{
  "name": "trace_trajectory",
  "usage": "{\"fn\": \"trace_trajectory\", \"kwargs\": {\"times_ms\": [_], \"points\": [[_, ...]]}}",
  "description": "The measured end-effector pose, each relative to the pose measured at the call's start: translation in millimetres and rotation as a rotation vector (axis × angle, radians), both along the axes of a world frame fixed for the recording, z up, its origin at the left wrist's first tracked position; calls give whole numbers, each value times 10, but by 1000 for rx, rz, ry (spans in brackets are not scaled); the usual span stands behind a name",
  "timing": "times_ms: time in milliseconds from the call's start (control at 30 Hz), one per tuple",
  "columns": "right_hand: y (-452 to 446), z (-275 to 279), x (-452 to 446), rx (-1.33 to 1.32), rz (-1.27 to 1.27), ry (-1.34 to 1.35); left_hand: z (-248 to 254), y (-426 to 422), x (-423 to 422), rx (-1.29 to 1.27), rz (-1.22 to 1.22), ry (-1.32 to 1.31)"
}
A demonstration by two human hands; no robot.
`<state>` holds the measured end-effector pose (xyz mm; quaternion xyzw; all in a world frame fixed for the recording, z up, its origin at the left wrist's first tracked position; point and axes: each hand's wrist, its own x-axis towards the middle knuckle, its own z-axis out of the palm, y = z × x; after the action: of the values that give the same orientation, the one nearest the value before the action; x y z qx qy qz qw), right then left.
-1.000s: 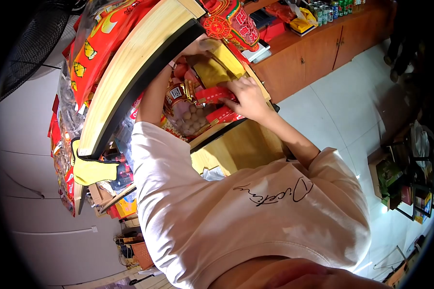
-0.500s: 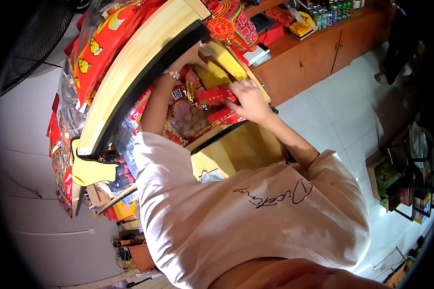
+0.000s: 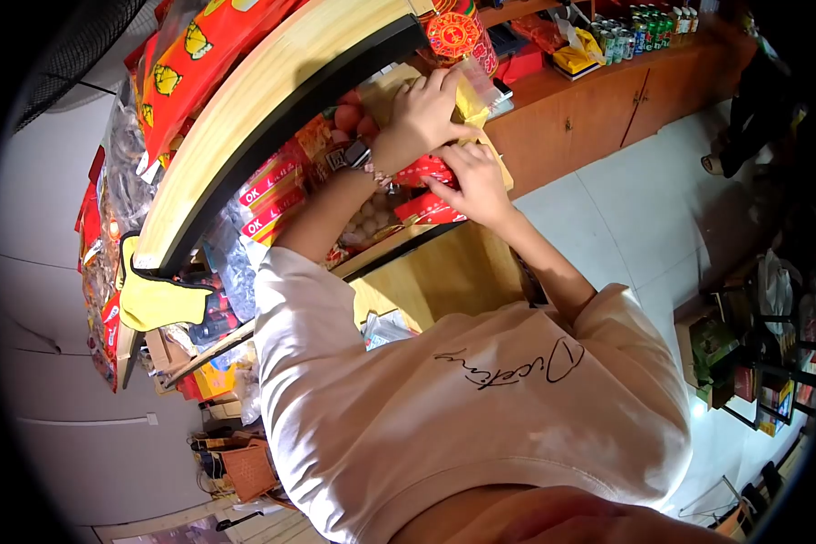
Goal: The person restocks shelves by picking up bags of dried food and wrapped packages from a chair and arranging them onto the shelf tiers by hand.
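1. Left hand (image 3: 419, 118): shifted rightward since the earlier frame, from the far left part of the compartment to a position just beside the right hand (image 3: 476, 181).
2. Left grip: fingers spread and partly bent over the yellow packaging (image 3: 470, 107); whether anything is held cannot be told. A bracelet (image 3: 378, 175) encircles the wrist.
3. Right grip: thumb and fingers nearly closed, with the red dotted packet (image 3: 423, 170) between them.
4. Held packet: inside the wooden compartment, towards its right side, on the near side of the yellow packaging.
5. Second red packet (image 3: 429, 209): just nearer than the held one, by the near wall (image 3: 385, 252).
6. Round pale items (image 3: 367, 219): left of the second red packet, partly behind the left forearm.
7. Curved wooden rim (image 3: 272, 68): edged in black, left of both hands.
8. Yellow cloth item (image 3: 161, 297): hanging at the rim's near left end.
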<state>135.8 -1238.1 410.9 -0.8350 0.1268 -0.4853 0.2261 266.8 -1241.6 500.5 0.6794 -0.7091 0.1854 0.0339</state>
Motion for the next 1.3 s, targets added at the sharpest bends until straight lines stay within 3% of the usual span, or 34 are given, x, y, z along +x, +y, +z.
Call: {"fn": "trace_trajectory", "kwargs": {"times_ms": [100, 233, 333, 500, 600, 667, 733, 767, 867, 967, 1033, 1167, 1300], "points": [[28, -2, -27, 26, 17, 39, -65, -86, 70, -52, 49, -60], [15, -6, -19, 7, 9, -6, 106, -139, 92, 106, 118, -168], [22, -24, -23, 10, 19, -5, 397, -134, -42, 361, 203, -155], [35, -18, -33, 8, 13, -5, 447, -85, -71, 294, 269, -48], [12, -50, -20, -3, 15, -33, 472, 111, 95, 272, 101, -74], [26, -42, -28, -3, 14, -42, 373, 17, 382, 400, 135, 53], [36, -18, -37, -4, 6, -31, 729, 127, 143, 472, 150, 185], [37, -9, -36, -1, 9, -30, 514, 35, 402, 347, 178, 126], [46, -6, -39, 0, 20, -26, 375, -268, 827, 523, 312, 349], [37, -15, -38, -7, 27, -30, 356, -433, 878, 394, 381, 242], [28, -36, -28, -8, 30, -35, 135, -802, 1328, 451, 405, 226], [48, -20, -54, 7, 25, -22, -125, -960, 1726, 702, 531, 672], [64, 2, -72, 17, 21, -35, -301, -814, 1397, 665, 588, 717]]}}
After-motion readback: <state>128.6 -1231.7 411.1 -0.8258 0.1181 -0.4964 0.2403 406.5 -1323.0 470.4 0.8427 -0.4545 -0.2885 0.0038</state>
